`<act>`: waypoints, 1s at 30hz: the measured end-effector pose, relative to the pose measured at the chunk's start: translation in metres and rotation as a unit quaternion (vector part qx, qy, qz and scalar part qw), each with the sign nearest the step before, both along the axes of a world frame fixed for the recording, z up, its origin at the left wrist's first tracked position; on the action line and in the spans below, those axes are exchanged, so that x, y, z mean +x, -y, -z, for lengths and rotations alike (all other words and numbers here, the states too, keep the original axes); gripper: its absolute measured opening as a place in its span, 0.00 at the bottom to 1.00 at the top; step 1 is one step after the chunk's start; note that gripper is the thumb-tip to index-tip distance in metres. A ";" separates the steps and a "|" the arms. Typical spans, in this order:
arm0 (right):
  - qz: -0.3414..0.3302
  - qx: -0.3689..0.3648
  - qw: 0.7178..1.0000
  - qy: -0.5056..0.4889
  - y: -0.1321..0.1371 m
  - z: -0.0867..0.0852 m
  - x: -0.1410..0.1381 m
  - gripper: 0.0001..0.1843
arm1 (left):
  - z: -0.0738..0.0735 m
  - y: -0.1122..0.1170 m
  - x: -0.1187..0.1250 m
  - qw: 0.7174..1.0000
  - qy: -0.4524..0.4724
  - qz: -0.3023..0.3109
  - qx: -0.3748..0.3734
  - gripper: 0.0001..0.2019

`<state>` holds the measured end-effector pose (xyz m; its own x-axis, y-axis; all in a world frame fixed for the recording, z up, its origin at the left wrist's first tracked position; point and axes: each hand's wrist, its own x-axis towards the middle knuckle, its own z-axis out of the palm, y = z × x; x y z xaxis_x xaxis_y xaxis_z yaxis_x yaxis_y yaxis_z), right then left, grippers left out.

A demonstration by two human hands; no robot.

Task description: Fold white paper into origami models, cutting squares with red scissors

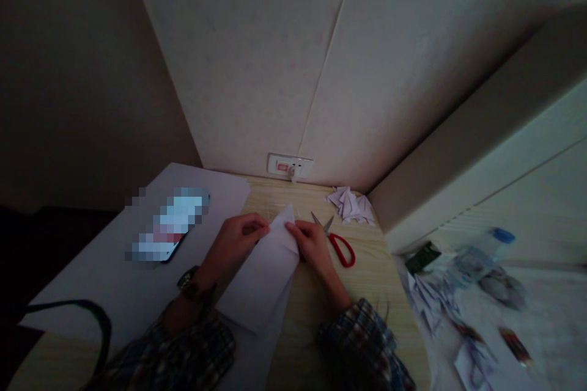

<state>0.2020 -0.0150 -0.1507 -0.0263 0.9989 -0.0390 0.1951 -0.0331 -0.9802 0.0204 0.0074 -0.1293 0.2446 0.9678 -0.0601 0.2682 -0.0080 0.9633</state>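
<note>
A folded sheet of white paper (263, 278) with a pointed top end is held between both hands above the wooden table. My left hand (238, 235) pinches its left edge near the point, thumb and fingertips together. On the right edge, my right hand (312, 243) grips the paper with the thumb on top and the other fingers underneath, partly hidden. Red-handled scissors (340, 249) lie with spread blades just right of my right hand. Behind them sits a small pile of folded white paper pieces (351, 204).
A lit phone (172, 226), its screen blurred, rests on large white sheets (110, 263) at the left. A black cord (103, 317) crosses the lower left. The wall socket (290, 166) is at the back. Right of the table are a plastic bottle (479, 256) and paper scraps.
</note>
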 end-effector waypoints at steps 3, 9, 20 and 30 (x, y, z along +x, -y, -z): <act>-0.023 -0.003 1.000 0.003 0.000 0.001 0.000 0.26 | 0.001 -0.001 -0.001 1.000 0.001 -0.029 0.008 0.09; -0.011 0.000 1.000 0.013 0.001 -0.001 -0.001 0.25 | -0.004 -0.003 -0.002 0.999 0.013 -0.051 0.005 0.10; -0.039 -0.014 0.999 0.002 -0.002 0.003 0.004 0.24 | -0.007 -0.004 -0.002 0.997 0.048 -0.062 -0.019 0.12; -0.077 -0.040 0.996 -0.021 0.001 -0.002 0.002 0.20 | -0.004 -0.005 -0.002 0.993 0.077 -0.092 -0.020 0.10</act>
<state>0.2044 -0.0165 -0.1487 -0.1827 0.9765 -0.1145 0.1623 -0.0849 -0.9831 0.0189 0.0128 -0.1249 0.0731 0.9946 -0.0741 0.1111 0.0657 0.9916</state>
